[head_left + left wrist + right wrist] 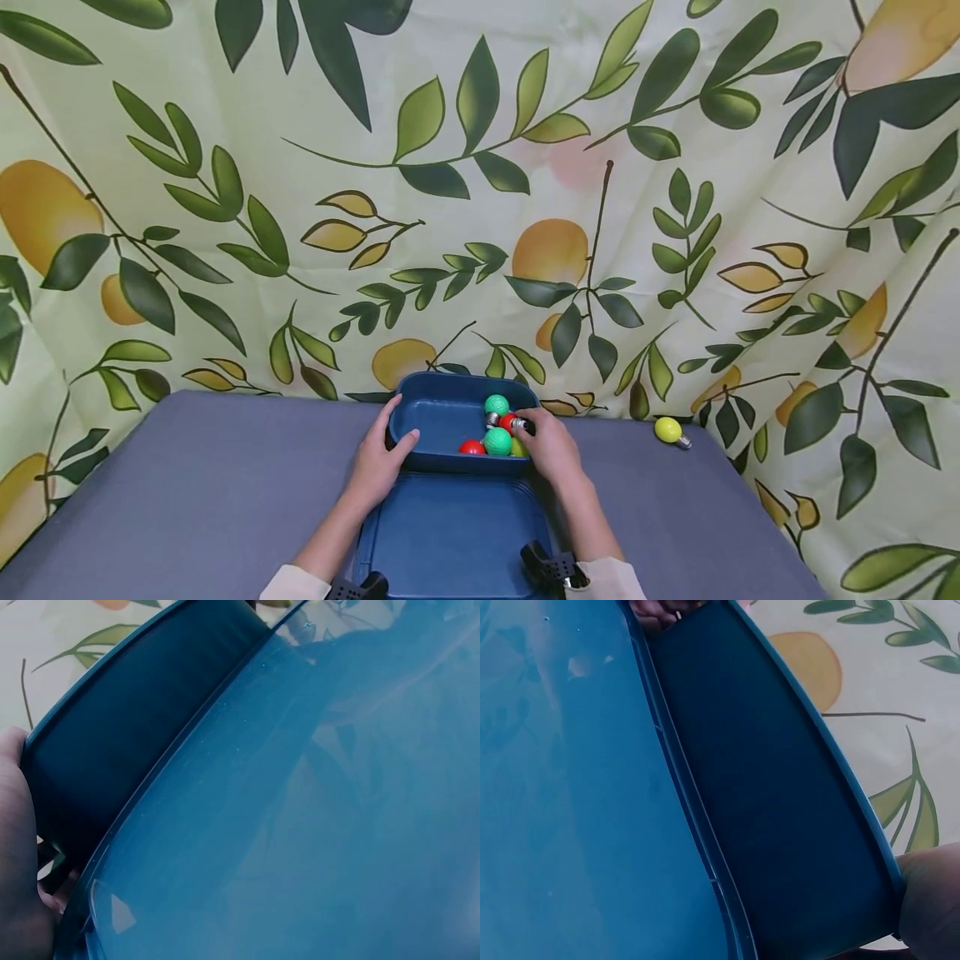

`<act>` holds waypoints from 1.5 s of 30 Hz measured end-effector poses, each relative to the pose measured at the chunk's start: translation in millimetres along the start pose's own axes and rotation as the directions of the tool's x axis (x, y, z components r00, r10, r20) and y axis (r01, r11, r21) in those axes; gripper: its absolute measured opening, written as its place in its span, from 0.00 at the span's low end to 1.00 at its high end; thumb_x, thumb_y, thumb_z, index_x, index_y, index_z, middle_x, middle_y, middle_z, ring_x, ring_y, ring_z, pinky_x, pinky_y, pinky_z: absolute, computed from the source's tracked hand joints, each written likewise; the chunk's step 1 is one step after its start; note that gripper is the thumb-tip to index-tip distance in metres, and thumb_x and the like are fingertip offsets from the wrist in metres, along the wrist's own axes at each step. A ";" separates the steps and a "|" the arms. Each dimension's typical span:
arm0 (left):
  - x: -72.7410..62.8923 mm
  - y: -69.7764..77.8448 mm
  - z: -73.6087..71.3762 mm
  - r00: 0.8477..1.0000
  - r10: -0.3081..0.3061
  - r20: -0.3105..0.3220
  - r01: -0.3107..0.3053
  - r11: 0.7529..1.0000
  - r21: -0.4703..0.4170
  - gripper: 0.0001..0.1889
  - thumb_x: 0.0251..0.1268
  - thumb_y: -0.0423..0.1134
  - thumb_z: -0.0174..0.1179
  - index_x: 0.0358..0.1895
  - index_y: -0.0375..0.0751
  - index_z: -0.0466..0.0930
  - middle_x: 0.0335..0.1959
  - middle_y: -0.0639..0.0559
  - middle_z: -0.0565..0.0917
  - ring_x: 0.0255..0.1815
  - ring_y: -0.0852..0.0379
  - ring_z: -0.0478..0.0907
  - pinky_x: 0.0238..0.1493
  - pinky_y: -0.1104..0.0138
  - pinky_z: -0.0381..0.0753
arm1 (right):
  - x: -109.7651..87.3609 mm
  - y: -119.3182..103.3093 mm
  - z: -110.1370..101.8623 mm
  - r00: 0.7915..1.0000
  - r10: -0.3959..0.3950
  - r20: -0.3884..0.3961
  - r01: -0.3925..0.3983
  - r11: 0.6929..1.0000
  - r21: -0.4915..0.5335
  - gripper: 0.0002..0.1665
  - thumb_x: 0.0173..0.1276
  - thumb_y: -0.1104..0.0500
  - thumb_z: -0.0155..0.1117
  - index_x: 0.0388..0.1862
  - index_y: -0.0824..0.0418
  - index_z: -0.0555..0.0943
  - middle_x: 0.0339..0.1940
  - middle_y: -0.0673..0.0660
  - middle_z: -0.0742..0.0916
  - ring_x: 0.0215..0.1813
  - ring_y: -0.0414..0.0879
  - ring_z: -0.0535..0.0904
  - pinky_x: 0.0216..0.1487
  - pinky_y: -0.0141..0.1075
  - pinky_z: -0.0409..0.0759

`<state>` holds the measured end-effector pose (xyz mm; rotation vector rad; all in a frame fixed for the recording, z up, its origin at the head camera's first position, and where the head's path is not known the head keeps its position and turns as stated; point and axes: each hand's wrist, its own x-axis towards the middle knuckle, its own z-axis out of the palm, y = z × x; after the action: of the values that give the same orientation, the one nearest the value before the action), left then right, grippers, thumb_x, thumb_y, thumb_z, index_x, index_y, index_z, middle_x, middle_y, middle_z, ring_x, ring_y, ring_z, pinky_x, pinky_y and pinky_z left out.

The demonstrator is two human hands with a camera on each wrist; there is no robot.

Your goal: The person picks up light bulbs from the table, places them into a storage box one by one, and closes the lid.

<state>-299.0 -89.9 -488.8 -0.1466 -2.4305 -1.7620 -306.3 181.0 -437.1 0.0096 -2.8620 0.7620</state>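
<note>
Below, a grey table (225,483) is partly covered by a blue tray (457,533) at bottom centre; just above, a blue bin (435,417) is gripped by the left hand (378,458) and right hand (557,450). Red bulbs (472,447) and green bulbs (498,441) are held inside; a yellow bulb (667,430) is seen lower right.

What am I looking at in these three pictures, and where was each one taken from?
There's no machine here, just a person working with two bare hands. The wide picture comes from a camera worn on the head, looking forward and down; the two close ones come from cameras on the left and right wrists. The left hand and right hand grip opposite ends of a blue bin with red bulbs and green bulbs inside. On the near side is another blue piece, perhaps a tray or lid. A yellow bulb lies off to the right on the grey table.
</note>
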 end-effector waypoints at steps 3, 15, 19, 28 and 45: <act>0.8 2.7 -4.7 1.000 0.006 -0.003 -0.006 1.000 0.015 0.35 0.75 0.47 0.58 0.81 0.58 0.55 0.81 0.40 0.59 0.81 0.36 0.57 0.74 0.36 0.59 | 3.3 -2.1 2.3 1.000 -0.012 -0.002 0.012 1.000 0.006 0.18 0.71 0.54 0.66 0.58 0.58 0.85 0.61 0.61 0.85 0.65 0.60 0.79 0.63 0.58 0.77; -0.3 3.6 -3.0 1.000 -0.017 -0.005 0.017 1.000 0.002 0.35 0.75 0.47 0.58 0.81 0.57 0.54 0.81 0.40 0.59 0.80 0.37 0.59 0.74 0.37 0.61 | 4.5 -0.7 0.1 0.999 -0.041 0.002 0.041 0.997 0.071 0.23 0.71 0.56 0.66 0.63 0.58 0.82 0.64 0.62 0.84 0.66 0.61 0.79 0.66 0.58 0.75; -1.3 1.7 -2.0 1.000 -0.010 -0.011 0.010 1.000 -0.003 0.35 0.75 0.46 0.58 0.81 0.56 0.54 0.81 0.41 0.59 0.80 0.37 0.59 0.74 0.37 0.60 | 2.1 5.8 -0.6 0.996 -0.084 -0.022 0.086 0.989 0.122 0.22 0.71 0.55 0.67 0.62 0.58 0.83 0.63 0.61 0.85 0.66 0.60 0.79 0.67 0.57 0.75; -9.8 -1.5 0.7 1.000 -0.013 -0.014 0.013 1.000 -0.002 0.35 0.74 0.46 0.59 0.80 0.59 0.56 0.81 0.42 0.59 0.80 0.38 0.60 0.73 0.38 0.62 | -4.4 20.3 -4.8 0.983 -0.144 -0.115 0.164 0.968 0.192 0.26 0.69 0.52 0.69 0.63 0.60 0.82 0.62 0.62 0.85 0.63 0.59 0.81 0.64 0.57 0.78; -0.4 -1.7 1.0 1.000 0.004 -0.020 -0.004 1.000 0.003 0.35 0.73 0.46 0.60 0.80 0.61 0.57 0.80 0.42 0.61 0.77 0.39 0.64 0.72 0.40 0.65 | 2.6 38.9 -2.2 0.972 0.127 -0.200 0.041 0.742 0.670 0.25 0.74 0.55 0.64 0.63 0.67 0.80 0.58 0.64 0.87 0.52 0.48 0.86 0.50 0.34 0.86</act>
<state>-298.9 -89.5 -490.8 -0.1330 -2.4169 -1.7497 -310.4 216.0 -453.9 -0.0482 -2.2184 1.6450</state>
